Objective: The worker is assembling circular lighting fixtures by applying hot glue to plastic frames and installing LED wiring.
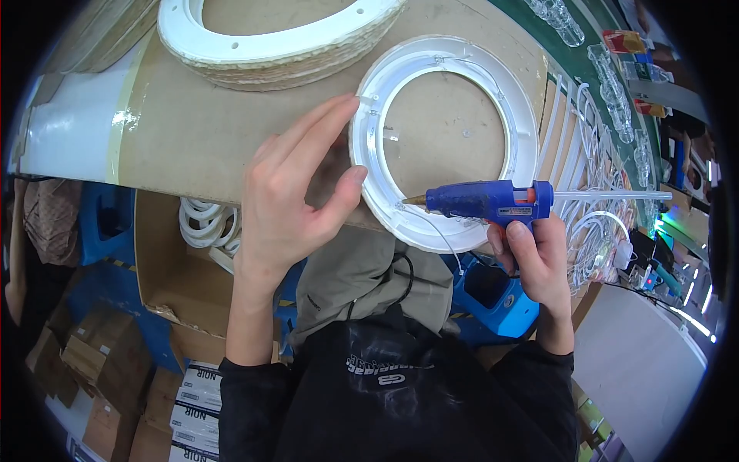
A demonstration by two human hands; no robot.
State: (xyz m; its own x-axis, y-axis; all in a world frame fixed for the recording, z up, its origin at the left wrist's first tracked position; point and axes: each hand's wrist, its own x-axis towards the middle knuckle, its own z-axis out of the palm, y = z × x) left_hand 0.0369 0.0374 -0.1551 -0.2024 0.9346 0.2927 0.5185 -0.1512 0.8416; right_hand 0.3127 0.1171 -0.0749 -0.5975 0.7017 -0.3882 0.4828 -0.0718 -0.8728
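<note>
A white ring-shaped lamp housing (524, 131) lies on the cardboard-covered table, with an inner channel carrying a clear strip and thin wires. My right hand (539, 258) is wrapped round the handle of a blue hot glue gun (481, 202), a clear glue stick (616, 195) jutting from its back. The gun's brass nozzle points left, at the near-left part of the ring's channel. A thin white cable (440, 232) runs from there over the near rim. At the ring's left rim, my left hand (296, 173) has its fingers spread, thumb and fingertips at the edge.
A stack of white rings (285, 58) stands at the far left of the table (208, 131). White cables (589, 162) lie bunched on the right, beside clear plastic pieces (612, 85) on a green surface. Below are an open cardboard box (165, 262) and a blue stool (500, 300).
</note>
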